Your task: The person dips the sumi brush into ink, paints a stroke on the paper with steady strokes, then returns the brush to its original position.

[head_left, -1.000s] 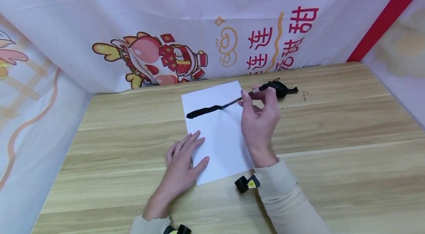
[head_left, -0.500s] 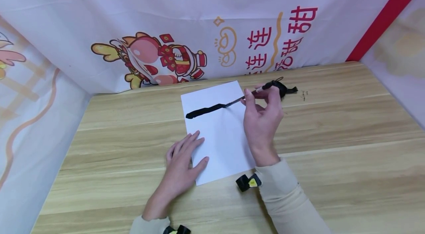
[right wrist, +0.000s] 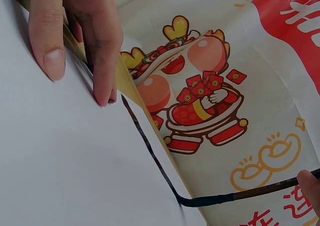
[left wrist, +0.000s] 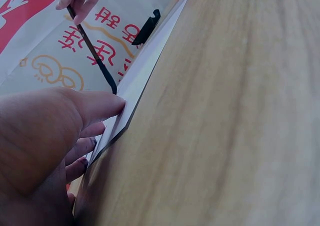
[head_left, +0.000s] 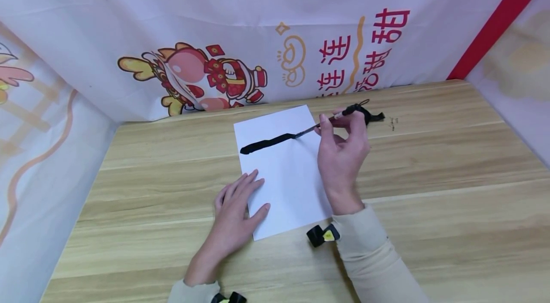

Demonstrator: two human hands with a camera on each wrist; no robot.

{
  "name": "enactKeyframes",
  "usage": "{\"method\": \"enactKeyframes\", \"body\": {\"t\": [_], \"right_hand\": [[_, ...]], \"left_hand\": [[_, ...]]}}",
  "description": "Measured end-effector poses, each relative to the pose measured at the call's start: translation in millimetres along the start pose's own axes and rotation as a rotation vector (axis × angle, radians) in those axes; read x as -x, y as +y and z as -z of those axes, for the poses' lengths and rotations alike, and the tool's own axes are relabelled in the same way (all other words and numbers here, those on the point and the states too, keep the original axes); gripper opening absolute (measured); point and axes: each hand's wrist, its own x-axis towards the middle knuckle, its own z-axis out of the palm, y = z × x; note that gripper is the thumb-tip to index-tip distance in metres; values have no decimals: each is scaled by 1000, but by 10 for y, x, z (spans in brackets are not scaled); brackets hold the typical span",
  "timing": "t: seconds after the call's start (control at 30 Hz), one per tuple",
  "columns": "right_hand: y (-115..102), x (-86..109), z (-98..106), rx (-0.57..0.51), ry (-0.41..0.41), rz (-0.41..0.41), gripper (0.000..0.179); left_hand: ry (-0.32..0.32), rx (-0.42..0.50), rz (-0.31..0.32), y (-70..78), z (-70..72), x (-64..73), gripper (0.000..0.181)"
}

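A white sheet of paper (head_left: 288,183) lies slightly turned on the wooden table, with a thick black stroke (head_left: 266,143) across its upper part. My right hand (head_left: 343,160) pinches a slim dark brush (head_left: 315,126) between thumb and fingers. In the right wrist view the bent brush tip (right wrist: 200,202) touches the paper at the stroke's end. My left hand (head_left: 236,210) lies flat over the paper's left edge, fingers spread and straight. The left wrist view shows its thumb (left wrist: 102,106) on the sheet, with dark smudges on some fingertips.
Behind my right hand a black object with a cord and a stubby end (head_left: 374,116) stands on the wooden table (head_left: 429,188), partly hidden. Small dark marks (head_left: 393,123) lie beside it. A printed white cloth (head_left: 240,12) with red writing hangs along the back edge.
My right hand has slid a little to the right with the brush, and the black stroke has grown longer that way. The left hand has stayed in place on the paper.
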Motion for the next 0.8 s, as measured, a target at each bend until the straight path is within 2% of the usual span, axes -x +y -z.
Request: {"method": "enactKeyframes", "body": {"t": [0.23, 0.53, 0.8], "right_hand": [[15, -19, 5, -18, 20, -8, 27], [13, -27, 24, 30, 30, -15, 24], [14, -44, 34, 28, 35, -20, 25]], "left_hand": [[1, 0, 3, -21, -10, -1, 57], [1, 7, 1, -13, -9, 7, 56], [2, 1, -3, -19, -12, 7, 57]]}}
